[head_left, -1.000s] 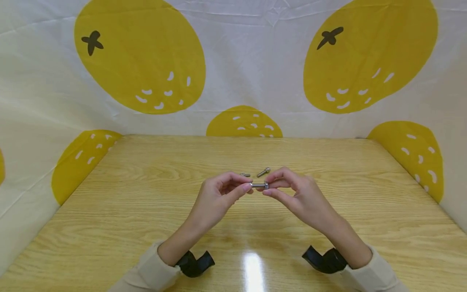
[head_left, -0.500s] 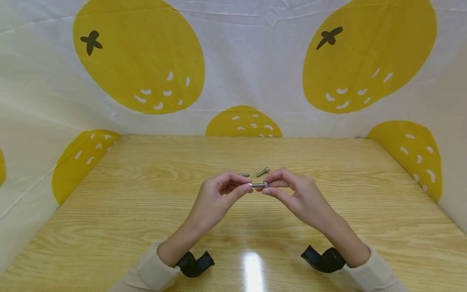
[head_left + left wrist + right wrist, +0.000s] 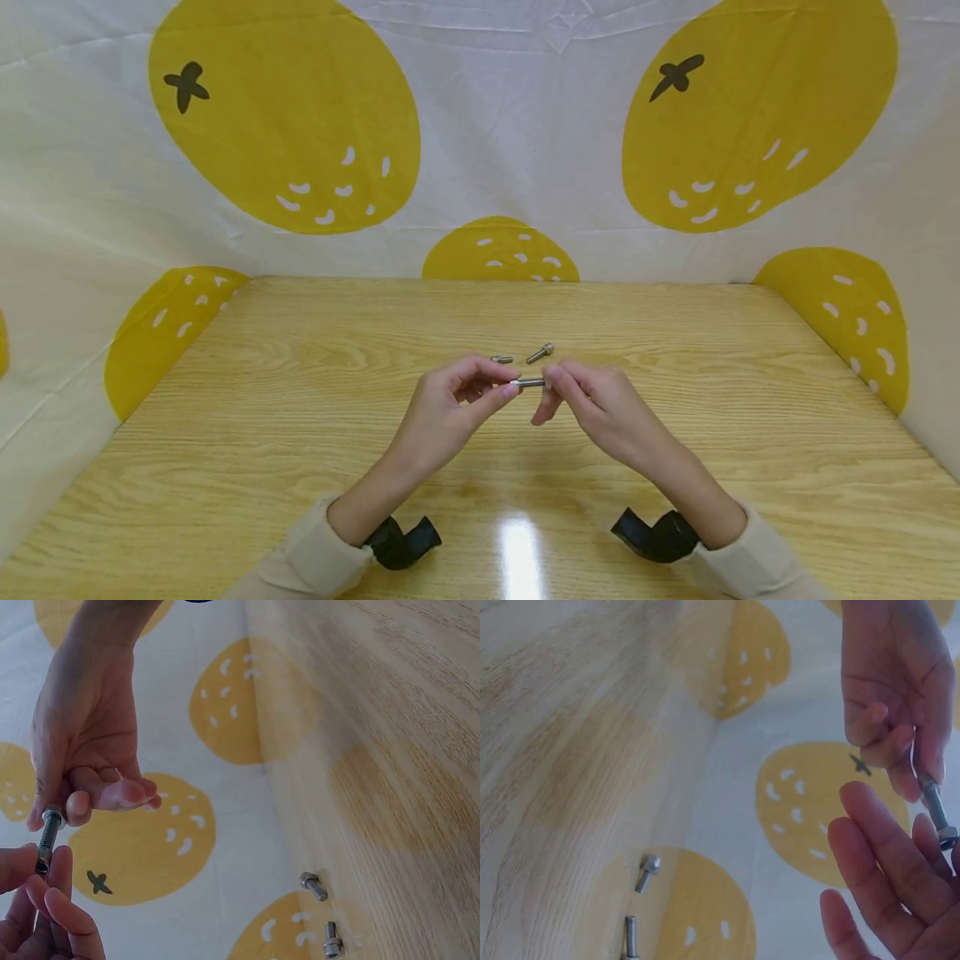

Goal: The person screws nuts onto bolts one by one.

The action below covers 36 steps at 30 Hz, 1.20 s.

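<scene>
My left hand (image 3: pixel 457 404) and right hand (image 3: pixel 611 417) meet over the middle of the table around one silver bolt (image 3: pixel 532 382), lying level between them. The left thumb and fingertips pinch its round head (image 3: pixel 43 865). At the other end, the right thumb and a finger pinch a hex nut (image 3: pixel 948 838) on the bolt; in the head view these fingers cover it. Bare shank shows between the hands. Just behind them on the wood lie two more metal bolts, a left one (image 3: pixel 502 359) and a right one (image 3: pixel 540 353), each with a thicker end.
The wood-grain table (image 3: pixel 315 333) is bounded at the back and sides by a white cloth (image 3: pixel 517 125) printed with big yellow fruit. Black straps (image 3: pixel 405 542) sit at both wrists, beside beige sleeves (image 3: pixel 322 554).
The right hand has shifted slightly left and its fingers have turned, so the thumb now lies over the nut, with a finger pointing down. The left hand stays nearly still on the head.
</scene>
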Available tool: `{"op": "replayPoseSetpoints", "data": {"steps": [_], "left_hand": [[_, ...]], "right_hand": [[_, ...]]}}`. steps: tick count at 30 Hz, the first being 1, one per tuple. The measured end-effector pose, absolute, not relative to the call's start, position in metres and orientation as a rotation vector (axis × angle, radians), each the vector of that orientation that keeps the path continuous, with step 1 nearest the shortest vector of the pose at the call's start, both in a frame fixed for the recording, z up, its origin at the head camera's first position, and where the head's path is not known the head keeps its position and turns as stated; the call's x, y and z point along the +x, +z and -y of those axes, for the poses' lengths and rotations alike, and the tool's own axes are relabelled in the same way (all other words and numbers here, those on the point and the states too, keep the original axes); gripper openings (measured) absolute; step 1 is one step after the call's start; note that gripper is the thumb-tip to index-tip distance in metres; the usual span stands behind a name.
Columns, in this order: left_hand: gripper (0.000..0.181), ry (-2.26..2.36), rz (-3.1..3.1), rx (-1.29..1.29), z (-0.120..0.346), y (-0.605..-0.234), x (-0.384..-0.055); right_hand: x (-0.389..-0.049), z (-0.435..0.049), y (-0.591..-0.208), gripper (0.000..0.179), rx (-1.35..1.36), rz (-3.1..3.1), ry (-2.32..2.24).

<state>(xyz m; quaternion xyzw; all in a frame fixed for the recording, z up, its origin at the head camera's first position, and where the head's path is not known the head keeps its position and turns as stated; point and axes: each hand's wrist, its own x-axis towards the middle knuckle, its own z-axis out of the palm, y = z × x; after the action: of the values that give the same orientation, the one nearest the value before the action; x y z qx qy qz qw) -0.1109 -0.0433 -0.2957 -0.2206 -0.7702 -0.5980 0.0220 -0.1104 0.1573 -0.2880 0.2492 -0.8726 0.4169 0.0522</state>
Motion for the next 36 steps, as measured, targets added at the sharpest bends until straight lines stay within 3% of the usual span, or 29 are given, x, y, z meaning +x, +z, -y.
{"op": "replayPoseSetpoints", "data": {"steps": [6,11,16,26,36], "left_hand": [[0.013,-1.862,2.399,-0.659,0.0427,-0.2956,-0.1108],[0.015,-1.849,2.401,-0.629,0.0448,-0.2949,-0.1117],[0.016,-1.824,2.387,-0.65,0.0461,-0.2955,-0.1128],[0.014,-1.825,2.388,-0.664,0.0466,-0.2955,-0.1127],[0.013,-1.851,2.4,-0.675,0.0449,-0.2953,-0.1119]], "right_hand": [[-0.1094,-0.1585,-0.2863,0.04,0.686,2.725,1.288],[-0.109,-0.1637,-0.2851,0.02,0.725,2.694,1.264],[-0.1078,-0.1631,-0.2852,0.025,0.854,2.576,1.185],[-0.1065,-0.1628,-0.2866,0.007,0.888,2.592,1.127],[-0.1088,-0.1584,-0.2871,0.037,0.754,2.702,1.158]]}}
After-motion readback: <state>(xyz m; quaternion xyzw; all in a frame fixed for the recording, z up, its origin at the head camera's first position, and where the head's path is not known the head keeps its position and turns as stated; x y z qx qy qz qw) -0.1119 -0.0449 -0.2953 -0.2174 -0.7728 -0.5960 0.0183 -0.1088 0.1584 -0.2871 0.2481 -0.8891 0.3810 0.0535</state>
